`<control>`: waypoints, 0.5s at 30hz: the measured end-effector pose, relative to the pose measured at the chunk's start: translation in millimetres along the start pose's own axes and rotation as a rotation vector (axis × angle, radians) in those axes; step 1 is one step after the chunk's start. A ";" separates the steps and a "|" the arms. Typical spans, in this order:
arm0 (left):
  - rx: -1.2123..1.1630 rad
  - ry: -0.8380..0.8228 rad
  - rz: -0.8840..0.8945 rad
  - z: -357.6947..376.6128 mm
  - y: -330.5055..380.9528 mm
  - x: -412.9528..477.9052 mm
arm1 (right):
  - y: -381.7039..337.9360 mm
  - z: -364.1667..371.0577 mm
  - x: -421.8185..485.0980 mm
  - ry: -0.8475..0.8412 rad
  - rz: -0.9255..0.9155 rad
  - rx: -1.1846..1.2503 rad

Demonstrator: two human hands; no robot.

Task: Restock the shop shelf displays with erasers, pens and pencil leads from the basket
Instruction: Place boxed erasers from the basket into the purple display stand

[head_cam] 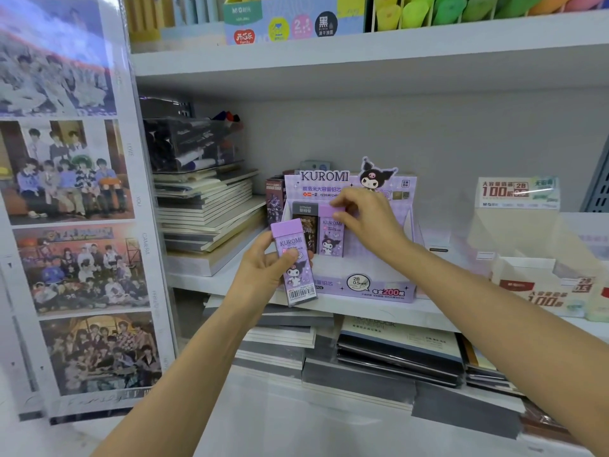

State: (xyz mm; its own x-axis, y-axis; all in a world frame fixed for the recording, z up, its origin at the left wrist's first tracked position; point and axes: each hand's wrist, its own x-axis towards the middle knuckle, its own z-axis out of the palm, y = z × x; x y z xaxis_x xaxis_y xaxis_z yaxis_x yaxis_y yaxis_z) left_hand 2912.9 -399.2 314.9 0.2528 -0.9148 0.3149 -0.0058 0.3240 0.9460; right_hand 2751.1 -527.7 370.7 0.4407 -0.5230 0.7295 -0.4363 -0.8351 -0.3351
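While the fingertips (336, 203) and thumb of the right hand (369, 222) pinch its purple cap, the standing lead box (331, 239) sits upright inside the Kuromi display box (362, 286), in the middle of the frame. A dark lead box (304, 227) stands just beside it, on its left side in the picture.

Lower and a bit to the left, the left hand (263, 268) curls its fingers round the held lead box (296, 265). Its thumb lies across the front. This box is purple too, with a barcode at the bottom. It leans a little and is up in the air, in front of the left end of the display box.

The display box rests on a white shelf (189, 280). To its left lies a stack of notebooks (204, 216), with a clear bin of pens (188, 140) on top. A cream display box (543, 286) sits at the right of the frame. A tall sheet of group photos (72, 225) fills the left side.
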 end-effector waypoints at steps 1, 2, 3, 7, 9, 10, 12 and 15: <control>0.010 0.006 0.003 0.4 0.8 -0.3 | 0.2 -0.2 -1.2 -0.011 0.013 -0.015; 0.023 0.013 0.012 1.0 1.5 -0.5 | -0.4 -1.3 -1.6 -0.020 0.023 -0.035; 0.039 0.019 0.025 1.3 2.4 -1.1 | -1.8 -3.9 -0.9 -0.016 0.025 -0.048; 0.080 0.010 0.079 5.4 8.2 -3.4 | -18.4 -22.1 -0.3 0.092 0.015 0.189; 0.077 0.006 0.117 12.1 12.5 -3.5 | -30.5 -27.2 -5.7 -0.049 0.048 0.359; 0.074 -0.001 0.138 16.4 14.7 -4.1 | -35.8 -26.7 -9.9 -0.156 0.045 0.370; 0.070 -0.003 0.150 25.2 18.4 -6.1 | -38.7 -23.4 -17.8 -0.276 0.013 0.358; 0.242 0.079 0.221 29.2 16.2 -10.5 | -33.9 -33.9 -18.0 -0.193 0.063 0.444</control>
State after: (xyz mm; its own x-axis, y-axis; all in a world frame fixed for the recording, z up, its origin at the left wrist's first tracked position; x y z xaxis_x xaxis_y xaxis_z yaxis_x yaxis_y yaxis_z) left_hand 2881.9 -391.3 329.1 0.2941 -0.8042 0.5165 -0.2964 0.4370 0.8492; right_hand 2731.4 -484.2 389.2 0.5799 -0.5622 0.5896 -0.1086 -0.7706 -0.6280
